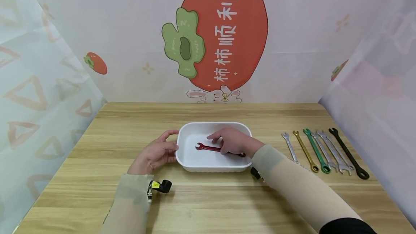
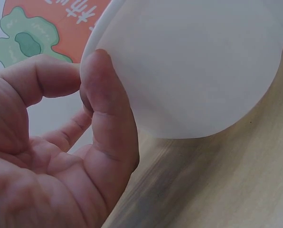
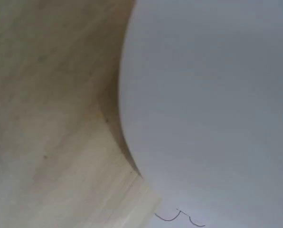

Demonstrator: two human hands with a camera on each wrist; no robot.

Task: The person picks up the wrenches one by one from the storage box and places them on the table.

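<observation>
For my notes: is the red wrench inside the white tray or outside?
Inside: the red wrench lies within the white tray, under the right hand.

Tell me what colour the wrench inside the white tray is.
Red. The wrench lies in the tray under the right hand; the head view shows it best.

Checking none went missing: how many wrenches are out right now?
7. One red wrench lies in the white tray under the right hand; six wrenches lie in a row right of it.
</observation>
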